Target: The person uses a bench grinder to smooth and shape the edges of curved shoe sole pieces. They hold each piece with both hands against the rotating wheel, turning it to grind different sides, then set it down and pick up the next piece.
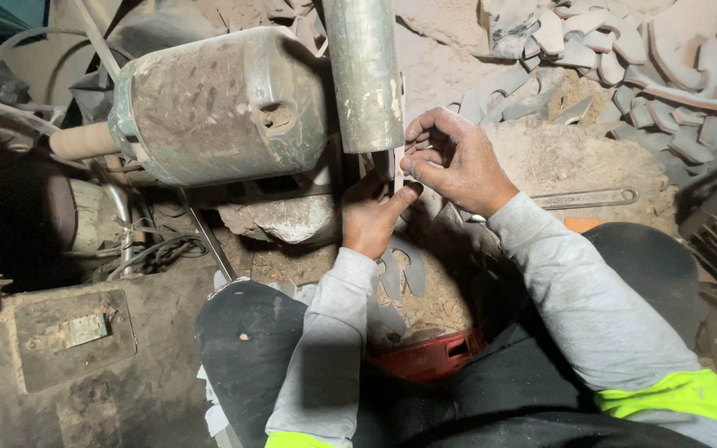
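Both hands are meeting just under the worn green cylinder (364, 75) of the dusty motor machine (217, 104). The left hand (373, 211) and right hand (454, 162) are pinching a thin pale piece (397, 158) between curled fingertips, pressing it against the cylinder. Grey cut pieces (616, 66) are lying heaped far right.

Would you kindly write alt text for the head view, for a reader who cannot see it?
Both hands, left hand and right hand, press a thin pale piece against a dusty green machine's vertical drum. Grey cut pieces are heaped at the upper right, and a wrench lies on the sawdust.
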Motion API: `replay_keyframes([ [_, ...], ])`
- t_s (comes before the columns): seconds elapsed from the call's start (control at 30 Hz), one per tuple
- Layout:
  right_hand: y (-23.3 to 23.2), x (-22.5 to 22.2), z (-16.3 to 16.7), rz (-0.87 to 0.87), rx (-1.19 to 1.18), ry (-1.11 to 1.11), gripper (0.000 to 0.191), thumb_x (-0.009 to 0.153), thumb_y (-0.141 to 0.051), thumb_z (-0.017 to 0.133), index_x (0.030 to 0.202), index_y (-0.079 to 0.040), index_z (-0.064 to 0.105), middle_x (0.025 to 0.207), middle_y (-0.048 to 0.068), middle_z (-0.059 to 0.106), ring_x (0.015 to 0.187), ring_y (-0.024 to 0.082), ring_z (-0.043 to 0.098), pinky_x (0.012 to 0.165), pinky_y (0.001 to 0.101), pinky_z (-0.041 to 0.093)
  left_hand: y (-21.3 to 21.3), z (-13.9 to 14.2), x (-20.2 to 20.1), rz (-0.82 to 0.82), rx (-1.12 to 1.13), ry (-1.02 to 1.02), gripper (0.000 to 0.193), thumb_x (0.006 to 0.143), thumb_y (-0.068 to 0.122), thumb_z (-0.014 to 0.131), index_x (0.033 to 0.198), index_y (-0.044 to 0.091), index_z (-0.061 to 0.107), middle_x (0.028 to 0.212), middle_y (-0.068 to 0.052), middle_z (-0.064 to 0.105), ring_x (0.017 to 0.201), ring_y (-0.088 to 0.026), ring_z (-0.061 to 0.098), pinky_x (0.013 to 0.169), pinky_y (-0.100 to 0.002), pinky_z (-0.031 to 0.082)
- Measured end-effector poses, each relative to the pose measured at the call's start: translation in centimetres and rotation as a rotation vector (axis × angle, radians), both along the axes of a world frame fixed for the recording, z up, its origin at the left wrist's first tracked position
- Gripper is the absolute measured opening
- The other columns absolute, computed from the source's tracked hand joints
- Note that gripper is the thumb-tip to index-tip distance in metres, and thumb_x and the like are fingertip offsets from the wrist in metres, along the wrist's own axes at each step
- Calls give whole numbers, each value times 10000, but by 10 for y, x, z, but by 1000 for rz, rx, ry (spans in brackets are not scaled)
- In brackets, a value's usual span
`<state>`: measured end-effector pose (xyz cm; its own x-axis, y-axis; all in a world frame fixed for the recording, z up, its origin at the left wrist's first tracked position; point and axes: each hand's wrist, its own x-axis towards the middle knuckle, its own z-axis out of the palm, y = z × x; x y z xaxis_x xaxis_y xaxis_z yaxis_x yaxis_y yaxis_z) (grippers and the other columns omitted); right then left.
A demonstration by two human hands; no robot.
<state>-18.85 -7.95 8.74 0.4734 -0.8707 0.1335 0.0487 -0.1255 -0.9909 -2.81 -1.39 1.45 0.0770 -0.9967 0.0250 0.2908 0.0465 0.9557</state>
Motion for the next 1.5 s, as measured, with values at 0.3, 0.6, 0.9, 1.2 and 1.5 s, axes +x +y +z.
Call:
replay_keyframes([
  [0.3,2,0,-3,28,12,-2,277,895,32,701,1145,20,582,1054,43,624,954,77,657,826,232,585,5,-12,-2,25,-7,12,496,876,-45,731,1344,-79,569,1310,-137,647,1192,-189,641,1037,-321,546],
  [0.6,24,-7,-11,46,-187,225,272,851,-51,744,1081,10,613,975,50,647,903,90,613,832,274,557,39,-36,-11,46,101,75,621,837,-147,670,1433,-110,497,1329,-159,640,1205,-213,640,987,-300,564],
  [0.9,14,-31,-15,332,-222,548,356,793,-93,806,1103,-27,645,954,46,706,872,118,654,844,287,517,69,-34,-32,335,71,-702,727,732,-20,857,1393,-20,554,1332,-199,663,1215,-274,641,1042,-381,523],
  [1.2,5,-17,-16,121,12,100,400,863,-10,763,1194,-20,538,1009,11,615,933,71,610,841,246,553,24,-16,-13,73,148,-295,735,765,-23,826,1440,-16,535,1209,-126,674,1068,-203,677,938,-327,602],
  [1.5,20,-1,-8,49,87,127,389,845,-20,741,1172,-26,530,976,23,624,853,73,629,738,258,591,26,-47,-6,-36,88,52,635,822,-92,729,1431,-82,552,1301,-104,661,1154,-170,652,1002,-294,557],
])
